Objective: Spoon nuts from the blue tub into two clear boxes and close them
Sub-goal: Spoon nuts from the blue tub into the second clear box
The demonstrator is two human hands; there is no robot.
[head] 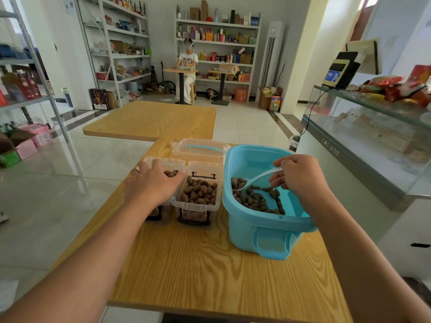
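The blue tub (pixel 247 220) stands on the wooden table (pixel 198 264) at the right, with brown nuts (pixel 258 201) along its bottom. My right hand (pixel 300 176) holds a white spoon (pixel 256 179) whose bowl dips into the nuts at the tub's left side. Two clear boxes sit left of the tub, lids open. The right box (pixel 198 201) is heaped with nuts. My left hand (pixel 151 185) rests over the left box (pixel 163 164), gripping it and hiding most of its contents.
A clear tub lid (pixel 198 148) with a blue handle lies behind the boxes. A glass counter (pixel 373 136) with snack packets stands close on the right. Another wooden table (pixel 154 120) is ahead, and a person sits at a small table by the far shelves.
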